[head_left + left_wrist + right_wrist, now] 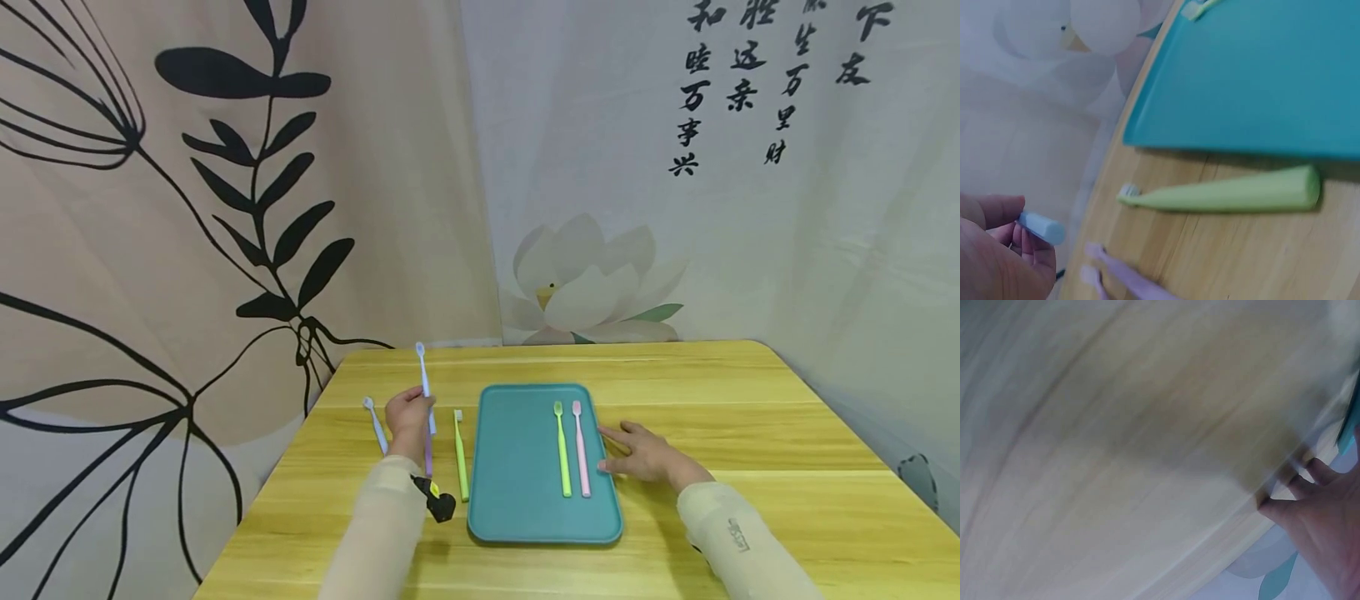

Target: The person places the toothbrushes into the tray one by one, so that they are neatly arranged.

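My left hand [408,421] pinches a light blue toothbrush [423,371] upright above the table, bristle head up. In the left wrist view the butt of its handle [1050,231] pokes out past the fingers. Below that hand lie a purple toothbrush [428,458], partly covered by it, and another bluish toothbrush [375,423]. A green toothbrush [461,462] lies between them and the teal tray [513,467]. On the tray, a second green toothbrush [562,454] and a pink toothbrush [581,454] lie side by side. My right hand [641,452], fingers spread, is at the tray's right rim.
The wooden table [750,433] extends to both sides of the tray. Behind its far edge hangs a printed curtain [405,167] with dark plant shapes, a lotus and writing. A black strap piece [438,502] sits at the left wrist.
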A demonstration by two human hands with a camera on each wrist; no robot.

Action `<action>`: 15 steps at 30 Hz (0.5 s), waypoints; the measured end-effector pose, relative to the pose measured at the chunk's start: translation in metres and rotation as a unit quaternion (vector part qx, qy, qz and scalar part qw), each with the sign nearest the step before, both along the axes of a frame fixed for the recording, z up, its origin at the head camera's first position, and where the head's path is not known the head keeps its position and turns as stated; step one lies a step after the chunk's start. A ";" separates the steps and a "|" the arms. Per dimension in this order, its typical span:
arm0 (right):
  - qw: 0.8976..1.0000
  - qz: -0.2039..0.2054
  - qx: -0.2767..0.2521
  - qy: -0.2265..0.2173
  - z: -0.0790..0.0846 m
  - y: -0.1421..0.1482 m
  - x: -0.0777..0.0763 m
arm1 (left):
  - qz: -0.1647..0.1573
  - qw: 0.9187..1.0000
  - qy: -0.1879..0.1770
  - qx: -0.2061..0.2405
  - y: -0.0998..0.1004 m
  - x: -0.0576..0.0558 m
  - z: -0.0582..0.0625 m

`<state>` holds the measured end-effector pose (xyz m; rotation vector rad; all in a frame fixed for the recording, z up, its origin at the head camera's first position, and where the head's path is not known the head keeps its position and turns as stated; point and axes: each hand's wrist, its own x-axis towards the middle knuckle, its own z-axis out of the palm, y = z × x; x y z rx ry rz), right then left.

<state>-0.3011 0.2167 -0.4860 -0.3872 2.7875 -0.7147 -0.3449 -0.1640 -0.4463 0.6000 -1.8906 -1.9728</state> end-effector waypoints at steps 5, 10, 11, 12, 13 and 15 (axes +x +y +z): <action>1.000 -0.004 -0.004 -0.003 0.000 -0.001 0.001 | -0.026 1.000 0.005 0.000 0.012 0.003 0.003; 1.000 -0.005 -0.007 -0.005 0.003 -0.001 0.001 | -0.045 0.999 0.002 -0.002 0.025 0.007 0.006; 1.000 -0.005 -0.007 -0.005 0.003 -0.001 0.001 | -0.047 0.999 0.003 -0.002 0.028 0.008 0.007; 1.000 -0.005 -0.007 -0.006 0.003 -0.001 0.001 | -0.049 0.999 0.003 -0.003 0.030 0.008 0.007; 1.000 -0.006 -0.007 -0.006 0.003 -0.001 0.001 | -0.048 0.999 0.001 -0.008 0.033 0.009 0.007; 1.000 -0.005 -0.006 -0.006 0.002 -0.001 0.002 | -0.047 0.999 0.000 -0.017 0.039 0.010 0.007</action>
